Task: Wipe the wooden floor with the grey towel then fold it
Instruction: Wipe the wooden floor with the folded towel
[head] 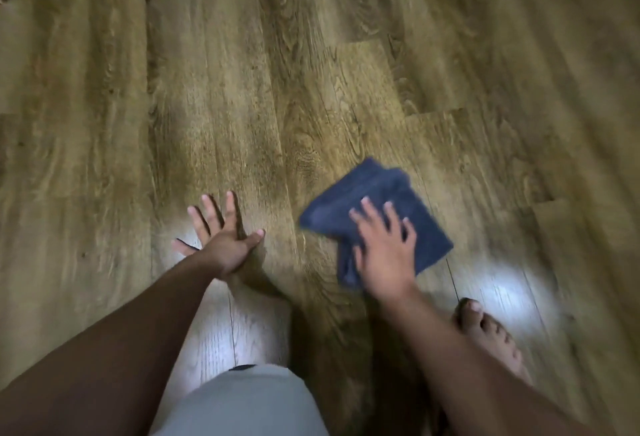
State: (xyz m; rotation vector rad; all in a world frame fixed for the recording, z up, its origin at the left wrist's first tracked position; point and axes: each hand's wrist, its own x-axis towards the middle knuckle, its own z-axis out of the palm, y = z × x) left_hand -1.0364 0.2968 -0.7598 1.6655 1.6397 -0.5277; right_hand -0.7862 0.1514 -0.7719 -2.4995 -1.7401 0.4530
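A dark grey-blue towel (375,193) lies bunched and partly folded on the wooden floor (242,72), right of centre. My right hand (384,248) presses flat on the towel's near edge with fingers spread. My left hand (221,234) rests on the bare floor to the left of the towel, fingers splayed and straight, holding nothing. The frame is blurred by motion.
My bare right foot (488,335) stands on the floor at the lower right, just behind the towel. A knee in light shorts (242,401) fills the bottom centre. Bright light reflections sit on the planks near both hands.
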